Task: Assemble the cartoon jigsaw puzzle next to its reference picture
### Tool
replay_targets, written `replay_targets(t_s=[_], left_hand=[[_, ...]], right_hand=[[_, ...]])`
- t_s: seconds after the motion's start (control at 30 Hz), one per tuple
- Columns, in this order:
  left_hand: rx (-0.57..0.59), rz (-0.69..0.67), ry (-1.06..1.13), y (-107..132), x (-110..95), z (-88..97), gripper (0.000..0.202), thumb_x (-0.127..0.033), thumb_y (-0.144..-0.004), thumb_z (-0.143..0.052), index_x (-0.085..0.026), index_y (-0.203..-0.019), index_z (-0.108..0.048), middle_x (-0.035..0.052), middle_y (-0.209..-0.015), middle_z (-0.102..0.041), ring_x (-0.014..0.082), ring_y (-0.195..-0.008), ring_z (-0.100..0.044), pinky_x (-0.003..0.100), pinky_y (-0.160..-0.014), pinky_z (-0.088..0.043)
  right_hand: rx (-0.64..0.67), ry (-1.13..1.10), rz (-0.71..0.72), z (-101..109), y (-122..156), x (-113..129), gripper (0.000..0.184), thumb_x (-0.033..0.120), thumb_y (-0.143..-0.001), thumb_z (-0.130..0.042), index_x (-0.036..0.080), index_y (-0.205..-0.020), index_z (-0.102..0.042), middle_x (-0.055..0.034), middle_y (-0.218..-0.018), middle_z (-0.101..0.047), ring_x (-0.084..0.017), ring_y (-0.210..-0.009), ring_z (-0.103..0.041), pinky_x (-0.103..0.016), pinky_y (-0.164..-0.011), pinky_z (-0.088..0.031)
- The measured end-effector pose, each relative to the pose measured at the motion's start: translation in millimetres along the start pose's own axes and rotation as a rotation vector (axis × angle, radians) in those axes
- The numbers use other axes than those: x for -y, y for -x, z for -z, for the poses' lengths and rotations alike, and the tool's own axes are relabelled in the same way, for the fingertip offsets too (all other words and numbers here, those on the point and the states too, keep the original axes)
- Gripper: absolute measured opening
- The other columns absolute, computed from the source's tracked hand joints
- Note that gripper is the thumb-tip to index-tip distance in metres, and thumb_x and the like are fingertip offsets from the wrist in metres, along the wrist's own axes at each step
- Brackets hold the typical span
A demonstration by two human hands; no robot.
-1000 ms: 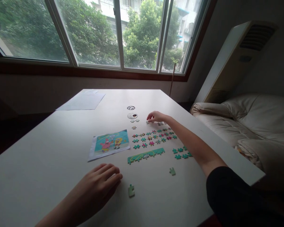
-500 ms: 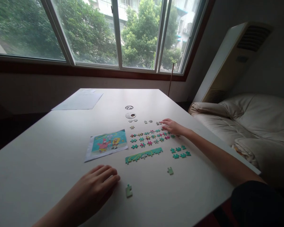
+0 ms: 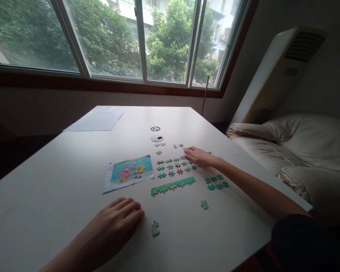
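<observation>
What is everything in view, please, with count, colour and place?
Table: one, white, centre
Joined puzzle strip: one, green, centre
Loose puzzle pieces: many, multicoloured, beyond strip
Teal pieces: six, teal, right of strip
Pale pieces: two, pale green, near side
Round items: two, greyish, beyond pieces
Picture sheet: one, teal print, left of strip
Paper: one or more, whitish, far left
Stick: one, brownish, behind table
Window: one, brown-edged, far wall
Trees: several, green, outside
Building: unclear count, pale, outside
Floor unit: one, cream, right
Sofa: one, cream, right
Left hand: one, bare, on table
Right hand: one, bare, over loose pieces
Sleeve: one, dark, right arm
</observation>
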State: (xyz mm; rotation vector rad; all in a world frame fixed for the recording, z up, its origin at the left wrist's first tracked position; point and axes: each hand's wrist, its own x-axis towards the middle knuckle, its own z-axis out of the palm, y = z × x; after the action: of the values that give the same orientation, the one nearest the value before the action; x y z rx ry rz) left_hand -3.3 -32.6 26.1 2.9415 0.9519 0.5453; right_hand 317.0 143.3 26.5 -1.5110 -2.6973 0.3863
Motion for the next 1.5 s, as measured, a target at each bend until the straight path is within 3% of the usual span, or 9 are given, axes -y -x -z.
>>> replay_targets(t_s=[0.27, 0.43, 0.63, 0.83, 1.27, 1.4, 1.5], left_hand=[[-0.016, -0.012, -0.015, -1, -2, 1.3, 0.026, -0.013, -0.093, -0.036, -0.02, -0.085, -0.06, 0.0035, -0.08, -0.063, 0.0154, -0.073, -0.059, 0.028, -0.07, -0.048], [-0.014, -0.029, -0.044, -1, -3, 2.1, 0.025, -0.013, -0.093, -0.035, -0.019, -0.086, -0.058, 0.0036, -0.081, -0.063, 0.0166, -0.073, -0.059, 0.03, -0.07, -0.047], [-0.012, -0.03, -0.038, 1, -2, 1.1, 0.024, -0.012, -0.093, -0.036, -0.019, -0.085, -0.057, 0.0033, -0.079, -0.062, 0.0162, -0.072, -0.059, 0.03, -0.071, -0.047], [0.018, -0.007, -0.022, 2, 0, 0.4, 0.024, -0.013, -0.093, -0.036, -0.02, -0.086, -0.057, 0.0038, -0.081, -0.061, 0.0167, -0.074, -0.058, 0.031, -0.071, -0.046], [0.037, 0.003, -0.017, 2, -1, -0.6, 0.023, -0.012, -0.093, -0.036, -0.019, -0.086, -0.057, 0.0035, -0.083, -0.061, 0.0171, -0.075, -0.057, 0.032, -0.072, -0.045], [-0.005, -0.01, -0.014, 1, -3, 1.7, 0.023, -0.012, -0.093, -0.036, -0.019, -0.086, -0.058, 0.0033, -0.082, -0.061, 0.0164, -0.075, -0.058, 0.031, -0.073, -0.045], [-0.026, -0.013, -0.013, 0, -5, 3.5, 0.024, -0.012, -0.093, -0.036, -0.018, -0.085, -0.058, 0.003, -0.08, -0.061, 0.0158, -0.074, -0.058, 0.03, -0.073, -0.045]], right_hand=[[0.004, 0.009, 0.107, -12, -34, 56, 0.052, 0.053, -0.093, -0.031, 0.017, -0.123, -0.053, -0.0152, -0.13, -0.05, -0.029, -0.123, -0.043, -0.039, -0.099, -0.035], [-0.029, -0.004, 0.088, -13, -42, 72, 0.054, 0.054, -0.092, -0.032, 0.017, -0.124, -0.052, -0.0158, -0.132, -0.049, -0.03, -0.122, -0.043, -0.041, -0.099, -0.035], [-0.071, -0.029, -0.063, -9, -41, 55, 0.062, 0.054, -0.093, -0.026, 0.01, -0.133, -0.043, -0.02, -0.14, -0.039, -0.033, -0.128, -0.036, -0.043, -0.101, -0.033], [-0.07, -0.032, -0.138, -13, -53, 43, 0.06, 0.056, -0.092, -0.029, 0.013, -0.13, -0.046, -0.0198, -0.137, -0.042, -0.034, -0.125, -0.04, -0.047, -0.101, -0.031], [-0.069, -0.1, 0.034, -3, -76, 51, 0.044, 0.045, -0.096, -0.034, 0.013, -0.114, -0.058, -0.0179, -0.123, -0.052, -0.028, -0.113, -0.05, -0.041, -0.095, -0.039], [-0.147, -0.137, 0.082, 7, -63, 44, 0.044, 0.039, -0.092, -0.046, 0.011, -0.126, -0.051, -0.0183, -0.133, -0.044, -0.027, -0.116, -0.049, -0.038, -0.097, -0.039], [-0.181, -0.171, 0.115, 20, -37, 25, 0.034, 0.032, -0.09, -0.05, 0.013, -0.118, -0.057, -0.0152, -0.124, -0.051, -0.021, -0.107, -0.055, -0.033, -0.092, -0.043]])
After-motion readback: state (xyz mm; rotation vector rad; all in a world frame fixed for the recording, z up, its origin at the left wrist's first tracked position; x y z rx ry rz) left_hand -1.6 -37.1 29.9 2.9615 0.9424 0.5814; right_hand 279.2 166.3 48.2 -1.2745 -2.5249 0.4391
